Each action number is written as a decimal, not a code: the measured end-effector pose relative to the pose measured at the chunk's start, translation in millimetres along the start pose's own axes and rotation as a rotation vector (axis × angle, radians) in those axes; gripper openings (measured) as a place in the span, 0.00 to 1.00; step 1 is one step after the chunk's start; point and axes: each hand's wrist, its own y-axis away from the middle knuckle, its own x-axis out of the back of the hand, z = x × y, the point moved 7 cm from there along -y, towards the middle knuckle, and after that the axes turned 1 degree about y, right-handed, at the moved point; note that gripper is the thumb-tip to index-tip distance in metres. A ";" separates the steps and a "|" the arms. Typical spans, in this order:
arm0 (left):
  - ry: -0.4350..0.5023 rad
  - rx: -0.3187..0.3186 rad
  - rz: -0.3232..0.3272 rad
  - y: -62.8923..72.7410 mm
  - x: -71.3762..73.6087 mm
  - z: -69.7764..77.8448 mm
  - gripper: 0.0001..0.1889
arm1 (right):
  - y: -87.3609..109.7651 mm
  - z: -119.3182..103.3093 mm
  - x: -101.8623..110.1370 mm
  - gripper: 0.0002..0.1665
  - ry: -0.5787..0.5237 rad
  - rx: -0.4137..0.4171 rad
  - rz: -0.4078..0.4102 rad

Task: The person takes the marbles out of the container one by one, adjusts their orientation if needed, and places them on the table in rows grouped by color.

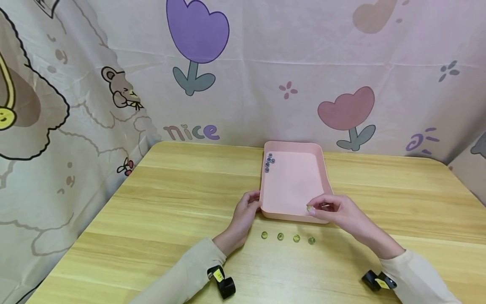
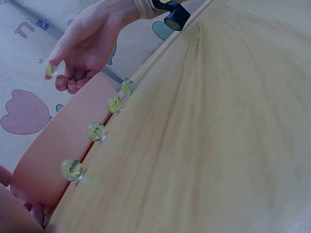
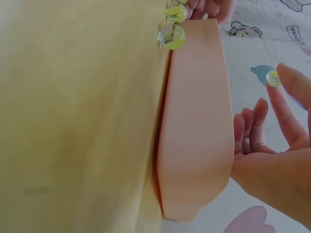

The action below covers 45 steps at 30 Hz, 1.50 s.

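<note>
A pink tray (image 1: 292, 185) lies in the middle of the wooden table (image 1: 171, 202). My right hand (image 1: 312, 209) pinches a yellow-green marble (image 1: 309, 208) between thumb and forefinger, just above the tray's near rim; the same marble (image 3: 273, 78) shows in the right wrist view. My left hand (image 1: 253, 204) grips the tray's near left corner. Several yellow-green marbles (image 1: 280, 236) lie in a row on the table in front of the tray, also seen as marbles (image 2: 96, 131) along the tray wall (image 2: 63, 141). A small cluster of dark marbles (image 1: 269, 161) sits in the tray's far left corner.
A printed cloth backdrop (image 1: 243, 76) with tulips and cartoon animals hangs behind and to the left of the table. Black wrist-worn cameras (image 1: 224, 283) sit on both sleeves near the table's front edge.
</note>
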 end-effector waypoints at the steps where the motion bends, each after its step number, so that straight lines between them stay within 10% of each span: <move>1: 0.001 0.000 -0.001 0.2 0.2 -0.1 0.20 | 1.3 0.8 0.3 0.15 -0.006 -0.005 -0.002; 29: 0.001 -0.002 0.004 0.4 0.5 -0.2 0.20 | 28.4 3.2 6.4 0.12 -0.073 0.059 -0.005; 45: -0.014 0.004 0.013 1.4 0.1 0.3 0.20 | 55.3 42.8 9.5 0.16 -0.117 -0.193 0.008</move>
